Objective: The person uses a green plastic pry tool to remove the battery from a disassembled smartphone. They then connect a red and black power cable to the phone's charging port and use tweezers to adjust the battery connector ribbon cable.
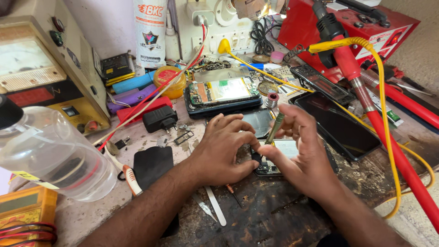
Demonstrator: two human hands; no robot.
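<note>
An opened phone [279,153] with its back removed lies on the worn workbench [274,215] between my hands. My left hand [224,148] rests on the bench and pinches the phone's left edge. My right hand [299,151] holds a small screwdriver [275,128] upright, its tip down on the phone's upper left corner. Most of the phone is hidden under my fingers.
Another opened phone [224,93] lies behind my hands, and a dark screen panel [338,123] to the right. A red soldering tool with a yellow cable [379,119] crosses the right side. A clear plastic bottle [50,155], black charger [160,119], tweezers [203,208] and a white pry tool [215,210] lie left and front.
</note>
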